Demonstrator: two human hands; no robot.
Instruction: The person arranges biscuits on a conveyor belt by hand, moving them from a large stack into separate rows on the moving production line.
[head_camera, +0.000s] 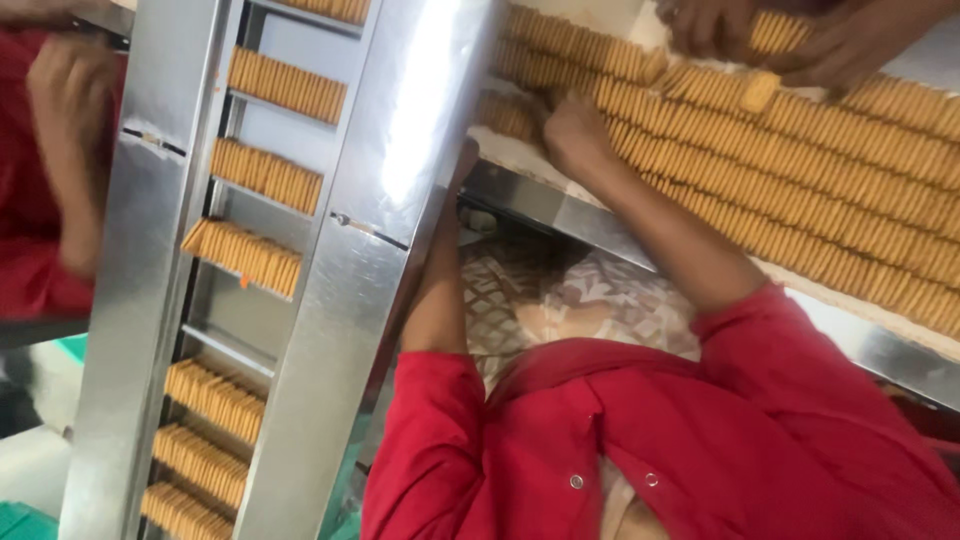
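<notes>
Long rows of biscuits (800, 190) lie on edge across the tabletop (560, 205), packed side by side so that each row props up the next. Beside it a steel chute (330, 300) carries short stacks of biscuits (262, 170) in separate slots, which keep the batches apart. The right hand (575, 130) rests on the near end of the rows with its fingers curled into them, though whether it grips any cannot be told. The left hand (466, 158) reaches up behind the chute's edge and is mostly hidden, its hold unclear. A co-worker's hands (840, 50) clasp a bundle at the far rows, above one loose biscuit (758, 90).
</notes>
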